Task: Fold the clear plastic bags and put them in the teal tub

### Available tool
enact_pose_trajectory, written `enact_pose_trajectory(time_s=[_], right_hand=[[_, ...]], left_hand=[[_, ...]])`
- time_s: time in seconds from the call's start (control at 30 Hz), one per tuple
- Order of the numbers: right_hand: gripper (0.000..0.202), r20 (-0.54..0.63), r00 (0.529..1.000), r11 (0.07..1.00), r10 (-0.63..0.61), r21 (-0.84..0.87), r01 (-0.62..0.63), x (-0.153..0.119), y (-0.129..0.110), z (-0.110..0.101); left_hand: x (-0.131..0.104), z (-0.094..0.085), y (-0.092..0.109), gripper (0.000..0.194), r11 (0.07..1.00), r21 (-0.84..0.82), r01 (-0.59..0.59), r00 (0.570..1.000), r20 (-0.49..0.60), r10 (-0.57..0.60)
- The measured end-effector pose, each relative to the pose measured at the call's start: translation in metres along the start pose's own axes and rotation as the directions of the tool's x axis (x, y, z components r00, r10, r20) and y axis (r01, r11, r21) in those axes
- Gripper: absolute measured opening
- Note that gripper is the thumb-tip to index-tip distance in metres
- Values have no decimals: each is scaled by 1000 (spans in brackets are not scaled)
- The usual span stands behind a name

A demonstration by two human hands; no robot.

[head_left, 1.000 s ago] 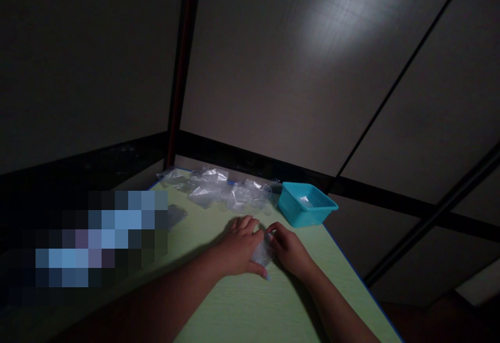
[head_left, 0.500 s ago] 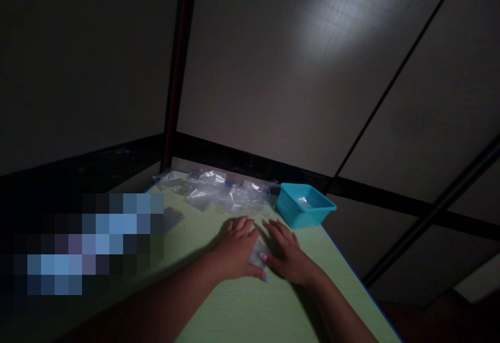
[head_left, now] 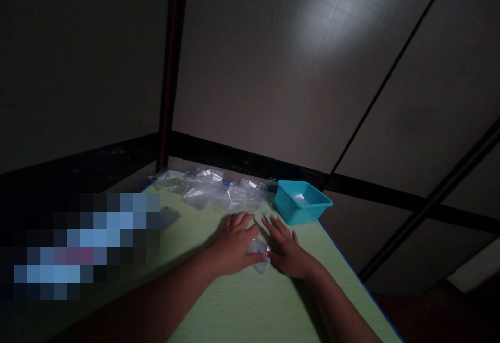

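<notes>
A small clear plastic bag (head_left: 261, 265) lies on the pale green table (head_left: 234, 311), partly under my hands. My left hand (head_left: 237, 244) rests over its left side, fingers spread, with the thumb across the bag. On the right, my right hand (head_left: 287, 249) lies with its fingers apart, its thumb at the bag's right edge. Both thumb tips meet over the bag. Beyond the hands, several crumpled clear bags (head_left: 234, 194) are spread along the far edge. A turquoise plastic basket (head_left: 300, 210) stands at the far right, with something pale and shiny inside.
Another flat clear bag (head_left: 170, 218) lies at the table's left side, beside a pixelated blue area. Dark panelled walls or doors (head_left: 253, 72) rise behind the table. The table's blue right edge slants toward the lower right.
My two thumbs have come together over the small bag, and more of its near corner shows. The view has shifted slightly; the basket and the far bags stay in place on the table.
</notes>
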State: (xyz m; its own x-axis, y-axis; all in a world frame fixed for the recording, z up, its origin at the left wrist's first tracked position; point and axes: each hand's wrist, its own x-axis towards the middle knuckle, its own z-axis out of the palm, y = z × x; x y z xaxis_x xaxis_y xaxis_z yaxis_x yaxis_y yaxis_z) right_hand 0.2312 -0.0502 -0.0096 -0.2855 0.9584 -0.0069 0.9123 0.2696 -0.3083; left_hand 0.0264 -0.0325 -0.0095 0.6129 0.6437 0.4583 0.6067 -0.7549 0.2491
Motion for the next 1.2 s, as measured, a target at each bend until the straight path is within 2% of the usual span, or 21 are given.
enact_pose_trajectory(time_s=[0.13, 0.23, 0.33, 0.4, 0.5, 0.6, 0.67, 0.77, 0.97, 1.2], right_hand=[[75, -20, 999, 999, -28, 31, 28, 0, 3, 0], [73, -59, 998, 999, -33, 37, 35, 1, 5, 1], [71, -106, 994, 1000, -11, 23, 14, 4, 7, 3], [68, -170, 985, 1000, -14, 10, 16, 7, 6, 5], [52, -325, 943, 996, -72, 21, 83, 11, 5, 4], [23, -429, 895, 984, -122, 68, 167, 11, 2, -2], [10, -405, 902, 974, -150, 95, 205, 9, 0, -7], [5, -294, 932, 961, -213, 111, 254, 4, -2, -12], [15, -185, 949, 957, -257, 91, 277, 0, -4, -13], [30, -152, 974, 985, -167, 17, 172, 2, 1, -13]], left_hand=[[0, -3, -1, 25, 997, -48, -57, 998, -1, 57], [-2, 2, -8, 32, 994, -78, -70, 996, 50, 74], [-3, 7, -13, 45, 995, -98, -35, 995, 89, 44], [-2, 8, -15, 45, 994, -109, -16, 995, 96, 26], [0, 7, -13, 30, 993, -119, 9, 998, 70, -1], [2, 6, -12, 22, 992, -118, 49, 999, 23, -46], [3, 7, -14, 23, 992, -112, 60, 998, 9, -59], [2, 9, -18, 29, 993, -104, 57, 998, 31, -54], [0, 13, -20, 39, 994, -59, 87, 995, 53, -84], [-1, 10, -18, 47, 996, 6, 92, 993, 78, -92]])
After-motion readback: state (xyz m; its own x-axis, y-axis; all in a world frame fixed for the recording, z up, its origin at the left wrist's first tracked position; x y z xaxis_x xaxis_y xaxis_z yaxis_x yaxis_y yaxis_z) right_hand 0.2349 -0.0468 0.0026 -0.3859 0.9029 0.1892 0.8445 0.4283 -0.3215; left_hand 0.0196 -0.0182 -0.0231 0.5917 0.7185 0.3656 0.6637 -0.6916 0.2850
